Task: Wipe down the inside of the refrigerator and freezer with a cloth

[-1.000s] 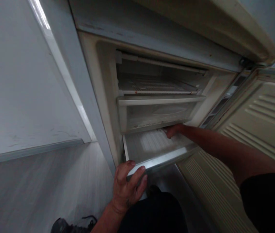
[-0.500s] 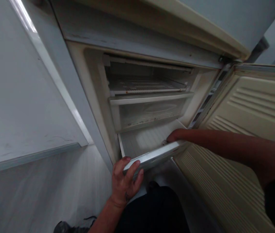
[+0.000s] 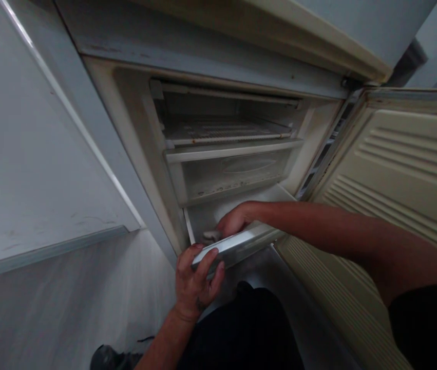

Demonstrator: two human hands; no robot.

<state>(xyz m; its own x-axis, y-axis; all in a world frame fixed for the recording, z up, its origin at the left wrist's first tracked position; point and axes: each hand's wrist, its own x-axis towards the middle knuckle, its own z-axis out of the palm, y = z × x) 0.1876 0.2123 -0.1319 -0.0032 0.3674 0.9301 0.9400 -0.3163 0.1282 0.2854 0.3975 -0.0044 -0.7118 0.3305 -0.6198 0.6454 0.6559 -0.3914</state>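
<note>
My left hand (image 3: 198, 282) grips the front edge of a pulled-out white plastic freezer drawer (image 3: 237, 247), its fingers curled over the rim. My right hand (image 3: 234, 221) reaches into that drawer from the right, just behind its front edge. A small pale thing (image 3: 211, 236) lies at its fingertips, but I cannot tell what it is. The fingers are partly hidden by the drawer front. Above, a second freezer drawer (image 3: 229, 174) sits closed, with a frosted wire shelf (image 3: 226, 132) over it.
The open freezer door (image 3: 406, 164), with a ribbed cream liner, stands at the right. A white wall (image 3: 41, 154) and a grey floor (image 3: 87, 298) lie to the left. My dark-clothed legs and a shoe (image 3: 106, 358) show below the drawer.
My right hand has moved left and down, from the drawer's right side to nearer its middle. My left hand still holds the front edge. The view has shifted slightly.
</note>
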